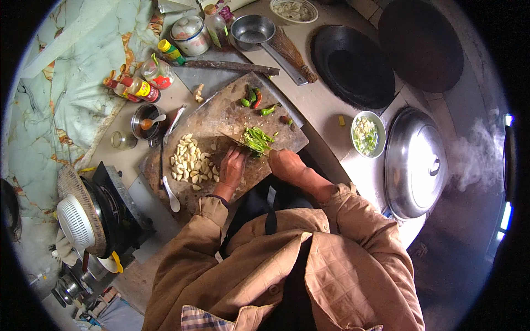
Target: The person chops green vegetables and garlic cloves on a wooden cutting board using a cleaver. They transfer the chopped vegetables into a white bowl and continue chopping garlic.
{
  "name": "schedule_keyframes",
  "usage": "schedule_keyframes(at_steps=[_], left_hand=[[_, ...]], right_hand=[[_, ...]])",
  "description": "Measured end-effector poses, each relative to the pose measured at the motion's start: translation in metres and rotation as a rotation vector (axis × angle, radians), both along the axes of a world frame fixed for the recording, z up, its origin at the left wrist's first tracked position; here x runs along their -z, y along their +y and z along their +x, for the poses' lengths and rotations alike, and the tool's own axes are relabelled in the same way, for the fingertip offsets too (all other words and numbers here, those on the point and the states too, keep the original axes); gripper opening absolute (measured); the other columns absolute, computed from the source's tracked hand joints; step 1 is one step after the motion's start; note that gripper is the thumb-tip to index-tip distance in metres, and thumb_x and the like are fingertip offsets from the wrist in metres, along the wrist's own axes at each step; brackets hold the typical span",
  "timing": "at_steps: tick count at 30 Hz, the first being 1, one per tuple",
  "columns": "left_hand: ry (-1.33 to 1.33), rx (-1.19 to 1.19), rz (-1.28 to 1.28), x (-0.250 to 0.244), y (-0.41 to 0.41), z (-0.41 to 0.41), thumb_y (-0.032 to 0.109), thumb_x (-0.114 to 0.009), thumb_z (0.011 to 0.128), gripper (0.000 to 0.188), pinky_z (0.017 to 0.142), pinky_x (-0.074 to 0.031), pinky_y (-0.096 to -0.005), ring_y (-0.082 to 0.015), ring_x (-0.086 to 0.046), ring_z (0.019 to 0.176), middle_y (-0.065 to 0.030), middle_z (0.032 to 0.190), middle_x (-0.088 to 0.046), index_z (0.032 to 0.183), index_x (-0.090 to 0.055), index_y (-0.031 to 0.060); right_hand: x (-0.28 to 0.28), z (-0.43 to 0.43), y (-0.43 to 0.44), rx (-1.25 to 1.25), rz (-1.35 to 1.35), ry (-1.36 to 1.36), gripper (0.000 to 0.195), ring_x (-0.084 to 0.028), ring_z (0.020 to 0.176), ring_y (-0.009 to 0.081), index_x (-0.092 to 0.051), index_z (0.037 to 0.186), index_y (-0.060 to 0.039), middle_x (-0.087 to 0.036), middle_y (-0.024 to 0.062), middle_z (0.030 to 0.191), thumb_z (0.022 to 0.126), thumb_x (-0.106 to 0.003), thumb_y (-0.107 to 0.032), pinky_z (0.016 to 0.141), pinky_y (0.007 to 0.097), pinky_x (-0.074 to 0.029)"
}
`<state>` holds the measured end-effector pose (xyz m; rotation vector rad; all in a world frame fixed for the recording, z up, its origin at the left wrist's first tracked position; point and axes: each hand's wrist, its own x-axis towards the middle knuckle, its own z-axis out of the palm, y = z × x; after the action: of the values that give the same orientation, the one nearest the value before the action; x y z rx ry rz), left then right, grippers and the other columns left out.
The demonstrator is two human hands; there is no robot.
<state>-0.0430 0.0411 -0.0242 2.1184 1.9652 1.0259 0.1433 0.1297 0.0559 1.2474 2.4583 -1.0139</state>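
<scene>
My right hand (287,165) is closed on the handle of a kitchen knife (239,141), whose blade reaches left over a worn wooden cutting board (198,120). Sliced green peppers (257,140) lie along the far side of the blade. My left hand (232,167) rests on the near side of the blade with its fingers bent; what is beneath them is hidden. A pile of peeled garlic cloves (191,159) lies left of it on the board. Several green and red chili peppers (257,98) lie at the board's far part. A white spoon (171,194) sits at the near left edge.
On the right stand a bowl of chopped garlic and greens (365,134) and a big lidded metal pan (414,165) near rising steam. A black wok (352,66) and a metal ladle (253,33) are beyond. Sauce bottles (140,87) and a gas stove (120,198) stand left.
</scene>
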Motion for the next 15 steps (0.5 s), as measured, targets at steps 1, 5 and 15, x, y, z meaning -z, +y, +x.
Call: schedule_keyframes(at_steps=[1, 5, 15], left_hand=[[-0.023, -0.012, -0.035, 0.004, -0.002, 0.0, 0.001, -0.07, 0.076, 0.013, 0.083, -0.053, -0.0437, -0.0354, -0.063, 0.089, -0.0143, 0.091, -0.066, 0.089, -0.071, 0.0022], [-0.005, -0.029, 0.018, 0.009, 0.001, 0.001, 0.002, -0.069, 0.078, 0.01, 0.088, -0.052, -0.0456, -0.0387, -0.062, 0.088, -0.0157, 0.087, -0.064, 0.087, -0.069, 0.0007], [-0.044, -0.04, -0.081, 0.0, -0.008, -0.001, 0.004, -0.069, 0.081, 0.015, 0.094, -0.05, -0.0478, -0.0396, -0.062, 0.096, -0.0173, 0.097, -0.066, 0.096, -0.069, 0.0024]], right_hand=[[-0.001, -0.001, 0.001, -0.003, -0.025, -0.044, 0.019, -0.068, 0.084, 0.0446, -0.061, 0.092, 0.0002, -0.068, 0.0259, 0.087, 0.089, -0.051, -0.016, 0.072, 0.054, -0.054], [0.035, -0.012, -0.014, 0.069, 0.1, 0.054, 0.024, -0.067, 0.077, 0.0451, -0.058, 0.091, -0.0002, -0.066, 0.0279, 0.079, 0.093, -0.05, -0.023, 0.067, 0.0546, -0.053], [0.016, -0.004, -0.011, 0.016, -0.005, -0.031, 0.021, -0.066, 0.079, 0.0466, -0.059, 0.094, -0.0005, -0.067, 0.0263, 0.082, 0.092, -0.048, -0.019, 0.068, 0.0551, -0.052]])
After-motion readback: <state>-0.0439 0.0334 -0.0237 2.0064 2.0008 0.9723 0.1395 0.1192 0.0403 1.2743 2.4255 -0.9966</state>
